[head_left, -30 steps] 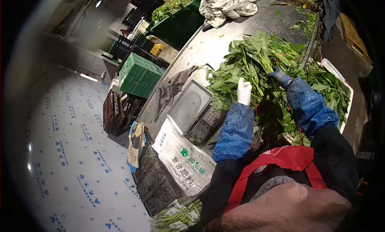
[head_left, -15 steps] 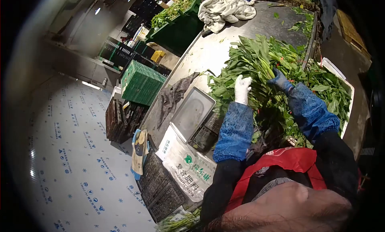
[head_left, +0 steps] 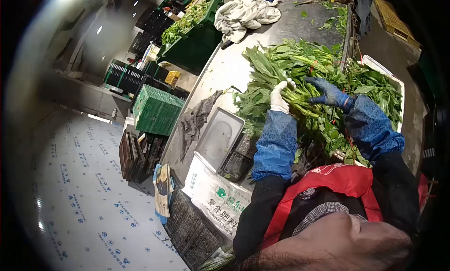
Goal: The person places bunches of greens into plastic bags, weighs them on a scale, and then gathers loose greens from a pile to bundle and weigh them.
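Observation:
Long green leafy stems [head_left: 255, 62] lie piled on the metal table. My left hand [head_left: 280, 96], in a white glove, is wrapped round a bunch of these stems near their pale lower part. To its right, my right hand [head_left: 330, 93], in a blue glove, has its fingers spread beside the stems, with nothing held between them. Both forearms wear blue sleeves. More leafy greens [head_left: 375, 90] fill a white box on the right, and red ties show among the leaves.
A scale with a metal tray [head_left: 220, 135] stands left of the greens, near a dark cloth [head_left: 197, 121]. A white towel [head_left: 243, 13] lies at the table's far end. Green crates [head_left: 157, 109] stand left of the table. A printed sack [head_left: 218, 198] covers dark crates nearer me.
My left hand has closed round the stems. My right hand has let go of them and opened. The view has shifted slightly.

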### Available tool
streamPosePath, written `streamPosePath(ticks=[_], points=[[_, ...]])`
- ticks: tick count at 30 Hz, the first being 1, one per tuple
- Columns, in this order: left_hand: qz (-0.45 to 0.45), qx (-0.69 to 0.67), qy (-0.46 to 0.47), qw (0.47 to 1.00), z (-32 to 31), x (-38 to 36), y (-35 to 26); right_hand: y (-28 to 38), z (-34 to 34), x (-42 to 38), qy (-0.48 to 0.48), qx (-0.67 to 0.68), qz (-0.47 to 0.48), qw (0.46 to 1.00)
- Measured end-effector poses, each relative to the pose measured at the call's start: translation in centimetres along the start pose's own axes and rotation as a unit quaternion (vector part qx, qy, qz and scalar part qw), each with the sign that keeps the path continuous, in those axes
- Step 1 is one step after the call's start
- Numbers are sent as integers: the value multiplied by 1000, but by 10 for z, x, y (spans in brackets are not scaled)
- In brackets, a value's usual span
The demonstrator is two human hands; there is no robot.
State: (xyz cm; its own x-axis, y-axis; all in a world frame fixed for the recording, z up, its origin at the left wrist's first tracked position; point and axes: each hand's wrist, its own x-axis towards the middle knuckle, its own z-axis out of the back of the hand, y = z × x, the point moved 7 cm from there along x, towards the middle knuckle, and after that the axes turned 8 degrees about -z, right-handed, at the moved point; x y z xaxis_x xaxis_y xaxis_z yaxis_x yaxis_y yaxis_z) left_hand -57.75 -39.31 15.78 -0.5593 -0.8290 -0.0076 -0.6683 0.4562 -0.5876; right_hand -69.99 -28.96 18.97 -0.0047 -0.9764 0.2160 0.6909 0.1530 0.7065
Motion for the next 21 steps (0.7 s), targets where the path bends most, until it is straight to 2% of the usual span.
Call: streamPosePath(ticks=[2,4,5,6,7,8,10,11,13,15,16,17,18,19,21], points=[[29,-34,-10,999,7,-2,6,-7,4,-3,25,119,-49,991],[55,-67,19,996,0,-6,11,-4,-6,-8,68,159,-95,980],[62,-78,55,993,-9,-12,13,-7,-20,-8,53,226,-77,970],[69,-89,91,989,-17,-16,14,-12,-32,-9,95,247,-103,959],[33,-88,115,989,-18,-13,12,-20,-45,-10,137,268,-128,945],[21,-102,133,986,-18,-11,9,-33,-47,-14,69,281,-165,943],[0,-106,151,983,-7,-6,0,-53,-44,-22,14,320,-145,936],[-21,-81,115,990,0,-6,-6,-70,-40,-27,-14,277,-190,942],[-50,-17,61,997,5,-15,-30,-108,-19,-39,-26,21,-234,972],[-50,62,11,997,29,-19,-57,-171,-14,-59,22,-160,-278,947],[-61,144,21,987,29,-28,-79,-160,0,-68,31,-215,-257,942],[-54,225,-56,971,40,-37,-99,-150,13,-77,38,-269,-234,933],[-105,275,-48,954,54,-44,-122,-179,15,-84,13,-285,-238,929],[-129,357,-70,923,87,-43,-146,-185,22,-85,0,-228,-240,944],[-174,433,-143,873,73,-73,-191,-191,34,-78,-5,-119,-245,962]])
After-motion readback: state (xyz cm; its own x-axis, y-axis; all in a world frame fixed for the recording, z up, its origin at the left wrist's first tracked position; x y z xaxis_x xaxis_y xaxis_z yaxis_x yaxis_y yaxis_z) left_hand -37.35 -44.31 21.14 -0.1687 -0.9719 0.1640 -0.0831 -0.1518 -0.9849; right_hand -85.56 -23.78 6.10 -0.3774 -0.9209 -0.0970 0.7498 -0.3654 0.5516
